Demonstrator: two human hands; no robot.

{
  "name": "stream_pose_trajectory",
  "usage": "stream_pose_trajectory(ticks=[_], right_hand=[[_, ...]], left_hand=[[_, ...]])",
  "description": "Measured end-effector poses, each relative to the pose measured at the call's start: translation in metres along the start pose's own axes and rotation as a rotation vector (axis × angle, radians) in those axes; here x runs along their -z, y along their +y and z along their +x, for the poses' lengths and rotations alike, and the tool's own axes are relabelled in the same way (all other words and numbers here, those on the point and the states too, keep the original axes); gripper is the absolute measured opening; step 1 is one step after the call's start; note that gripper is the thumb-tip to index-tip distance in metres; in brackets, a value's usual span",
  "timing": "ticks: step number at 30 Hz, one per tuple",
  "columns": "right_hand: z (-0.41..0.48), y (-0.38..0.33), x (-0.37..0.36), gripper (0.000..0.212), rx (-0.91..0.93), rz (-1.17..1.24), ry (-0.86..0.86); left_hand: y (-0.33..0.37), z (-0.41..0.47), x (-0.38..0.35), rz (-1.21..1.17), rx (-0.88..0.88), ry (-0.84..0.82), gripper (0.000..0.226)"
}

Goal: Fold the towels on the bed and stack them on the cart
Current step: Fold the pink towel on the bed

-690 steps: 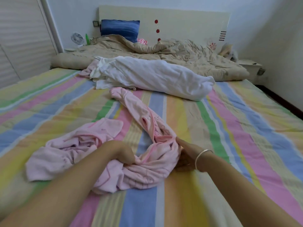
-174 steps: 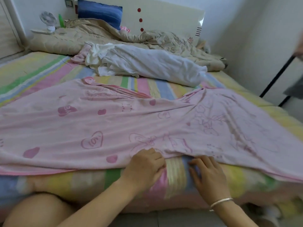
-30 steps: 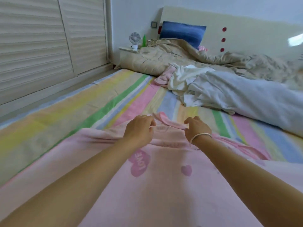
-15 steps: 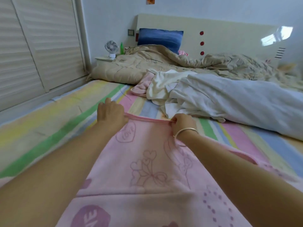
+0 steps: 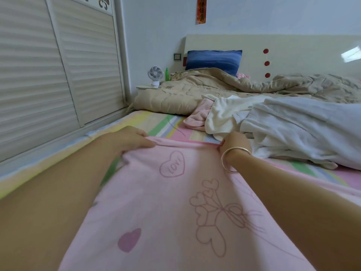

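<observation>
A large pink towel with heart and "LOVE" prints lies spread over the striped bed sheet, reaching from under my arms to its far edge. My left hand pinches that far edge at its left corner. My right hand, with a silver bangle on the wrist, pinches the same edge at the right. Beyond lies a heap of a white towel, a small pink cloth and a pale grey-white one. No cart is in view.
A beige quilt is bunched along the headboard with a blue pillow. A small fan and a green bottle stand on a bedside stand. Louvred wardrobe doors run along the left side.
Over the last second both hands moved apart along the pink towel's far edge and drew it taut. The view dropped lower and closer to the bed.
</observation>
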State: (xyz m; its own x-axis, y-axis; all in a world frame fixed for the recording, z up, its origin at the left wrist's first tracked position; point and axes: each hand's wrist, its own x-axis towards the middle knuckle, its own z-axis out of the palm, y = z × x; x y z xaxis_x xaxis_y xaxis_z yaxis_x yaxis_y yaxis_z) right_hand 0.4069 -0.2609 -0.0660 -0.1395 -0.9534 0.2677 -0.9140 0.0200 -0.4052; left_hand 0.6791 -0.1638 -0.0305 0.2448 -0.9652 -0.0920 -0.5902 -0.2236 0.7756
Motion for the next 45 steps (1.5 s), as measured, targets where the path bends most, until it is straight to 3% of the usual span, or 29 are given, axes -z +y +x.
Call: stream_pose_trajectory(ticks=[3,6,9,14,19,23,26,29,32,35,38,42,45], right_hand=[[0.002,-0.001,-0.014,0.020,-0.056,0.068,-0.049],[-0.001,0.003,-0.025,0.022,-0.109,0.123,-0.076],[-0.004,0.007,-0.036,0.025,-0.164,0.208,-0.118],[-0.012,0.022,-0.047,0.023,-0.090,0.332,-0.117],[-0.037,0.016,-0.046,0.037,0.154,0.363,-0.150],[-0.063,0.014,-0.017,0.055,0.307,0.323,-0.315],[-0.109,0.033,0.012,0.056,0.406,0.104,-0.354],[-0.170,0.083,0.054,0.059,0.364,-0.066,-0.433],[-0.209,0.157,0.112,0.084,0.245,-0.188,-0.427],[-0.211,0.232,0.157,0.066,0.046,-0.283,-0.377],[-0.207,0.301,0.180,0.064,-0.100,-0.320,-0.383],[-0.183,0.341,0.169,0.063,0.100,-0.358,-0.422],[-0.164,0.359,0.172,0.060,0.218,-0.273,-0.408]], left_hand=[[0.008,0.015,-0.003,0.699,-0.064,0.258,0.020],[0.013,0.023,-0.025,1.038,-0.099,0.509,0.027],[-0.011,0.029,-0.048,1.077,-0.058,0.567,0.033],[-0.058,0.051,-0.066,0.838,-0.056,0.753,0.026],[-0.055,0.048,-0.067,0.957,-0.369,0.822,0.025],[-0.025,0.001,-0.091,0.783,-0.423,0.673,0.039],[0.012,-0.049,-0.133,0.633,-0.423,0.413,0.045],[0.058,-0.109,-0.180,0.629,-0.393,0.181,0.049],[0.107,-0.180,-0.234,0.686,-0.441,-0.037,0.056],[0.148,-0.227,-0.286,0.591,-0.554,-0.133,0.058],[0.194,-0.249,-0.350,0.502,-0.626,-0.184,0.058],[0.220,-0.238,-0.418,0.558,-0.620,-0.201,0.055],[0.214,-0.219,-0.436,0.646,-0.580,-0.174,0.089]])
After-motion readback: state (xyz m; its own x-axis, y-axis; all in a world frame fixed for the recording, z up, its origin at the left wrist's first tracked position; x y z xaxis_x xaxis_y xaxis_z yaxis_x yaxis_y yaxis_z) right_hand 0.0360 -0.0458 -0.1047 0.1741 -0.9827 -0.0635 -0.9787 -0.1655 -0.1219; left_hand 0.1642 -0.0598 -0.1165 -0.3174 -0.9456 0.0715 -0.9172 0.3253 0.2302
